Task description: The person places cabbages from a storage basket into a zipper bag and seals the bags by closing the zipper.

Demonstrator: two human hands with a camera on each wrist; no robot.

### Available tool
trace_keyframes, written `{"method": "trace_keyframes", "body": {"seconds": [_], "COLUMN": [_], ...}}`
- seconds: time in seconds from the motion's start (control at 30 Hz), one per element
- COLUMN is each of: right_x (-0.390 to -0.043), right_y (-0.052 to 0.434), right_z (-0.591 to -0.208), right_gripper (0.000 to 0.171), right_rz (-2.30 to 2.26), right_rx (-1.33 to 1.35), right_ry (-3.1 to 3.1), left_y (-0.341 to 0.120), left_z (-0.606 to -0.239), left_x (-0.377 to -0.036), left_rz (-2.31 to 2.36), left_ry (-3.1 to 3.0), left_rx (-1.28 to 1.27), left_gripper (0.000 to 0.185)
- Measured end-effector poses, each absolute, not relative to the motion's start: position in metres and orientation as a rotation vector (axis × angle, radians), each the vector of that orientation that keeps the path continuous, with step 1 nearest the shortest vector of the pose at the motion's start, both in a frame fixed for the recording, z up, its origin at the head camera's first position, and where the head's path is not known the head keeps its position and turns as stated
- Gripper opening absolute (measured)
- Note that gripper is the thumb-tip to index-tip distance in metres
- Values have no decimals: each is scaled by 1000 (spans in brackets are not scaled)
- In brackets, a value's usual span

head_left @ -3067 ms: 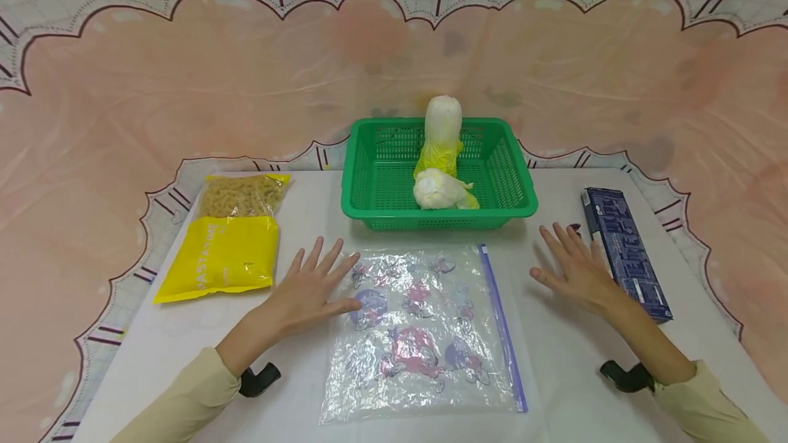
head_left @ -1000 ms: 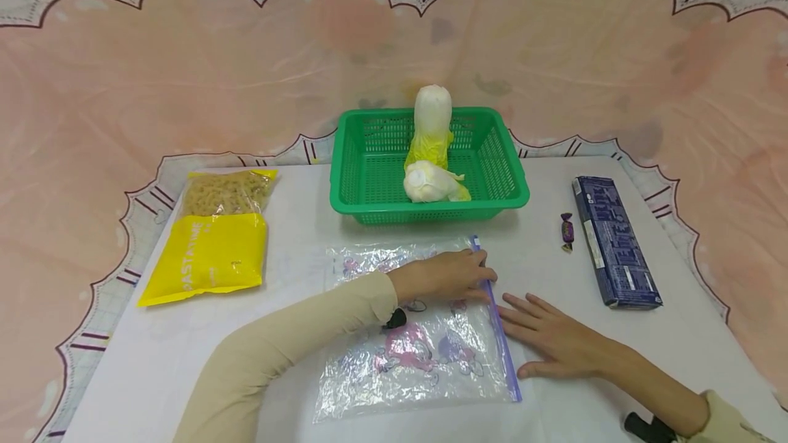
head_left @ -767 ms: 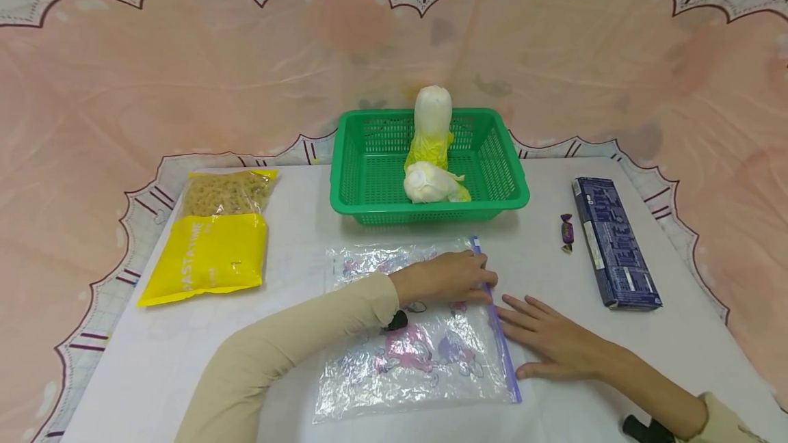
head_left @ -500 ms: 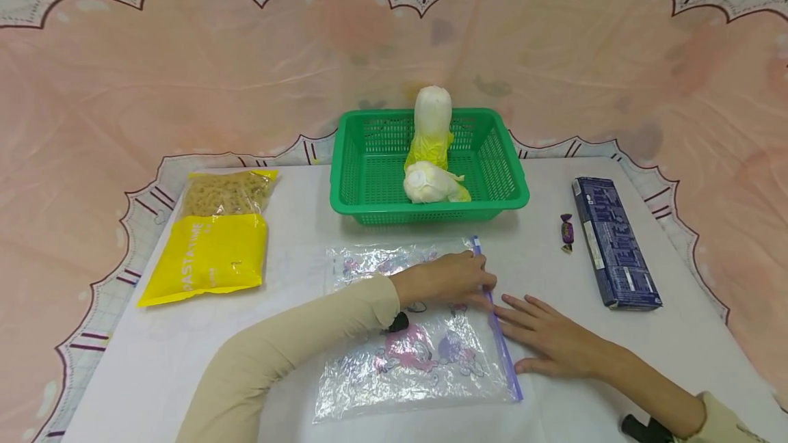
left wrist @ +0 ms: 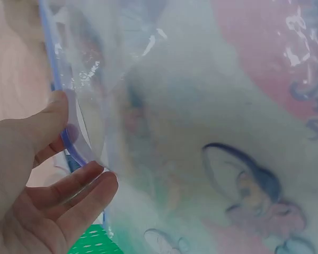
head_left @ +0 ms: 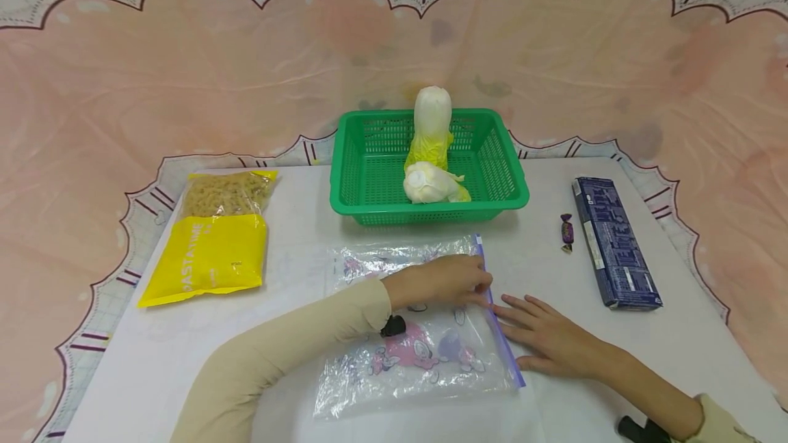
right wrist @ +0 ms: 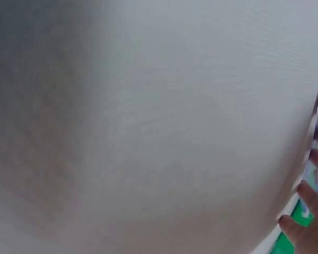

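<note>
A clear zip bag (head_left: 425,385) with pink and purple cartoon prints lies flat in front of me, its purple zip edge on the right. My left hand (head_left: 440,281) reaches across it and pinches that edge; in the left wrist view the thumb and fingers of the left hand (left wrist: 58,159) bend the purple strip (left wrist: 69,140) outward, and a gap shows behind it. My right hand (head_left: 548,337) rests on the white table just right of the zip edge, fingers spread and fingertips at the strip. The right wrist view catches only its fingertips at the right border.
Behind the bag stands a green basket (head_left: 425,210) holding two napa cabbages (head_left: 433,115). A yellow pasta bag (head_left: 215,245) lies at the left. On the right are a purple-wrapped candy (head_left: 567,232) and a dark blue box (head_left: 615,245). A patterned cloth (head_left: 246,74) hangs behind the table.
Both hands came from apart to the bag's zip edge. Over the last half second the left hand drew slightly left and the bag's zip edge shifted and lifted a little. The right hand stayed put.
</note>
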State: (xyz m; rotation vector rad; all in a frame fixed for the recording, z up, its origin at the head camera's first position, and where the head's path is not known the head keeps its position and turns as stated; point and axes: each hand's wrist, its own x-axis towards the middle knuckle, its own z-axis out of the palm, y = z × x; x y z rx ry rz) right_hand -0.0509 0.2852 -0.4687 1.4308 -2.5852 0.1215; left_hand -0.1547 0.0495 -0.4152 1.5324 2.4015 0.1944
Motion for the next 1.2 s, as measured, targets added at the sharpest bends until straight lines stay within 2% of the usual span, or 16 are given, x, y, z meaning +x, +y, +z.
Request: {"method": "trace_keyframes", "body": {"seconds": [0.43,0.9,1.07,1.2], "right_x": [-51,-50,-50,-48], "right_y": [284,274,273,273], "right_z": [-465,-464,-465,-463], "right_gripper": [61,28,53,53], "right_rz": [176,376,455,538], "right_rx": [1421,1231,1191,1168], "right_ry": [-2671,-2644,-2576,-2543], "left_y": [30,13,-2,-17], "left_z": [-377,-363,-348,-338], "left_x": [-148,-130,-124,-119], "left_rz": [170,121,173,174], "left_ry": [2443,2545,2611,2633], "left_rx": [1632,1734,1783,1813], "left_gripper": [22,20,18,8]}}
